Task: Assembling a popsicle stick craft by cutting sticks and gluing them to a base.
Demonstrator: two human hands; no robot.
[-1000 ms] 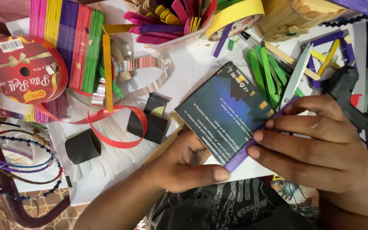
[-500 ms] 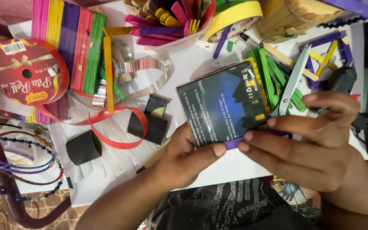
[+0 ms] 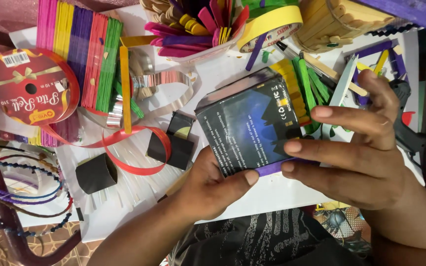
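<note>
Together, two hands, left hand and right hand, grip one dark box, one purple stick.

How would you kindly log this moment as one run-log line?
left hand: holds dark box | right hand: presses purple stick to box edge | behind: scissors

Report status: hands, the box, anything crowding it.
Left hand and right hand grip dark box, pressing purple stick along its edge. Scissors, green sticks close behind.

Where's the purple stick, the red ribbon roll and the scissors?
purple stick (image 3: 272, 168), head view, its middle.
red ribbon roll (image 3: 28, 88), head view, its flat face.
scissors (image 3: 341, 93), head view, a blade.
</note>
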